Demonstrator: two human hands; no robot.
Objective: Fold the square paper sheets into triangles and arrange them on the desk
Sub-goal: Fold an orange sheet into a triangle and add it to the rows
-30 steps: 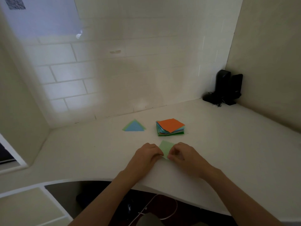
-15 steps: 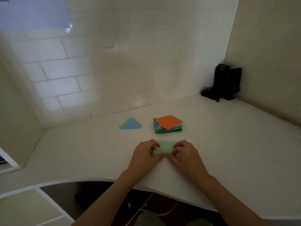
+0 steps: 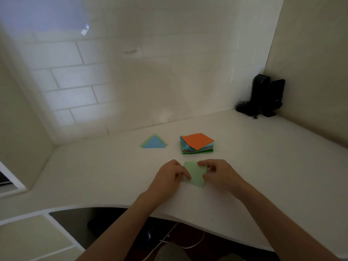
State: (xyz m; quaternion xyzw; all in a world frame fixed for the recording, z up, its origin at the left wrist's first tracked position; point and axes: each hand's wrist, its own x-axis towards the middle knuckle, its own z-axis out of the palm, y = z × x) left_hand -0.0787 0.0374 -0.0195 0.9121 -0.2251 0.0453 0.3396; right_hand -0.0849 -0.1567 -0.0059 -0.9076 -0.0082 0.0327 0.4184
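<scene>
Farthest left of the papers, beyond and to the left of the left hand's fingers, two folded triangles (image 3: 154, 142) lie on the white desk (image 3: 263, 166): a blue one on top of a light green one, whose edge shows as a thin border along the blue one's sloping sides.

The left hand (image 3: 169, 178) rests on the desk with its fingers curled, the fingertips and thumb pressing down on the left edge of a light green sheet (image 3: 194, 175). This sheet lies flat on the desk between the two hands, turned so that one corner points toward the person. It is a plain, pale green with no print; whether it is already folded cannot be told.

The right hand (image 3: 218, 175) also has curled fingers; its forefinger reaches over the sheet's far right corner and its thumb sits at the right edge, so it appears to pinch or press that side, though the exact hold is partly hidden.

Beyond the fingers of the right hand, well apart from them, stands one stack of square sheets (image 3: 196, 143), with an orange sheet on top and blue, pale and green edges below. The sheets in it are too many and too thin to count.

Far to the right, in the corner of the desk, stands a black device (image 3: 263, 97) with a cord. No writing can be read on anything.
</scene>
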